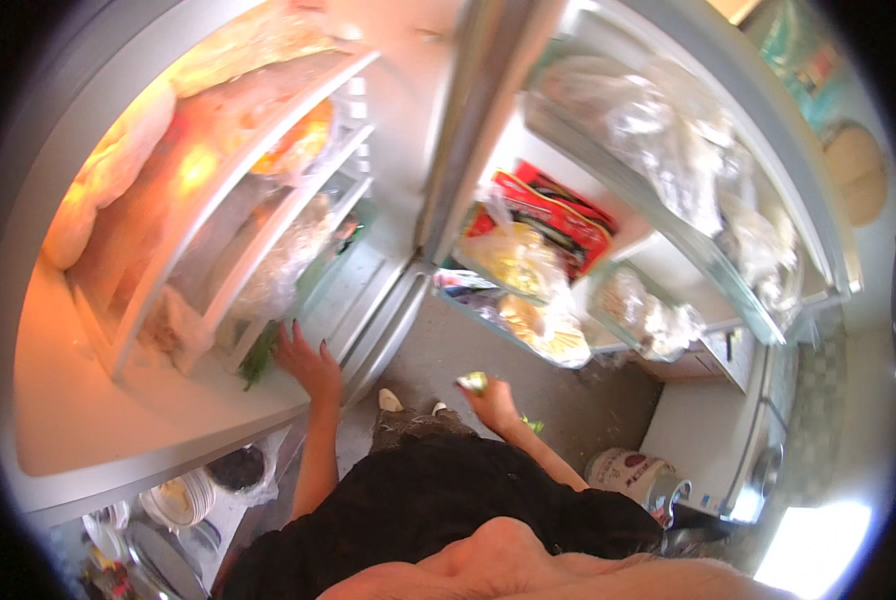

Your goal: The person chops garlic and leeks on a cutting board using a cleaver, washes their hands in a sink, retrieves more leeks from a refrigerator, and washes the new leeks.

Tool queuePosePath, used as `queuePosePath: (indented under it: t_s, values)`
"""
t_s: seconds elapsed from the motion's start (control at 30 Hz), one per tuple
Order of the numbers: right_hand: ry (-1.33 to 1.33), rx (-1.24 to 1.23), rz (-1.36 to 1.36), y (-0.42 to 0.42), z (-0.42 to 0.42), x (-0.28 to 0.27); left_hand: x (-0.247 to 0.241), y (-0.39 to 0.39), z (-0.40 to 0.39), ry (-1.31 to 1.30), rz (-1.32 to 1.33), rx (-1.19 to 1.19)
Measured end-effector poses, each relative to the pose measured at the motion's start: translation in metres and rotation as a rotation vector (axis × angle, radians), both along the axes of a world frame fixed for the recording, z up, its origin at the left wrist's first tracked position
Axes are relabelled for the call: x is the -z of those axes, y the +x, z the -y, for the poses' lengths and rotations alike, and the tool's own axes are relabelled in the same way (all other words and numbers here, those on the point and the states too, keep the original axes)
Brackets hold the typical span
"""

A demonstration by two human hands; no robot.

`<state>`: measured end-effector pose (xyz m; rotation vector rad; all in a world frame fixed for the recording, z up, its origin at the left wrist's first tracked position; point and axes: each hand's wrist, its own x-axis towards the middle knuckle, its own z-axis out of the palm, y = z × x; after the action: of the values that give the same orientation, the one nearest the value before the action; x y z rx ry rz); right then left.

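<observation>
An opened refrigerator fills the upper part of the head view, its lit shelves (pixel 164 285) on the left and its door on the right. My left hand (pixel 307 364) reaches to a low shelf, fingers spread, beside some leafy greens (pixel 258 358); whether it touches them is unclear. Nothing is seen gripped in it. In front of my body, right of my feet, my right hand (pixel 493 405) is closed around a small greenish-white item (pixel 473 382), too blurred to name. Plastic bags of food (pixel 275 262) stand on the shelves above my left hand.
Door shelves (pixel 665 225) hold plastic bags (pixel 643 112) and red packets (pixel 553 217). Green leaf scraps (pixel 532 425) lie on the floor near my right wrist. A printed bucket (pixel 631 472) stands at lower right. Stacked bowls (pixel 181 501) and a tray (pixel 164 559) are at lower left.
</observation>
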<state>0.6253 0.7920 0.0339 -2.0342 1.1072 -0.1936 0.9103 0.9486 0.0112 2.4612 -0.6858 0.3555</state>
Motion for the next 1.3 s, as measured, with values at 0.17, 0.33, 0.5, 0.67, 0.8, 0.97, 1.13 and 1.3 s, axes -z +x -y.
queuePosePath:
  t_s: [0.17, 0.33, 0.5, 0.67, 0.8, 0.97, 1.13, 1.3]
  values:
    - [-0.520, 0.810, 0.432, -0.116, 0.070, -0.095, -0.001, -0.055, -0.016, -0.206, -0.084, 0.179]
    - [-0.691, 0.939, 0.911, -0.191, 0.194, -0.140, -0.007, -0.121, -0.004, -0.269, -0.123, 0.379]
    - [-0.273, 0.674, 1.044, -0.201, 0.231, -0.161, -0.019, -0.189, -0.003, -0.368, -0.182, 0.317]
    - [-0.496, 0.522, 0.737, -0.232, 0.219, -0.159, -0.054, -0.281, 0.003, -0.406, -0.345, 0.426]
    - [-0.534, 0.422, 0.752, -0.239, 0.113, -0.177, -0.113, -0.346, 0.022, -0.472, -0.311, 0.679]
    - [-0.508, -0.048, 0.827, -0.247, 0.014, -0.180, -0.147, -0.386, 0.017, -0.488, -0.111, 0.702]
    - [-0.198, -0.054, 0.851, -0.248, -0.006, -0.173, -0.124, -0.376, -0.017, -0.657, -0.156, 0.291]
    - [-0.098, -0.133, 0.749, -0.234, -0.014, -0.155, -0.141, -0.274, -0.055, -0.906, -0.109, -0.024]
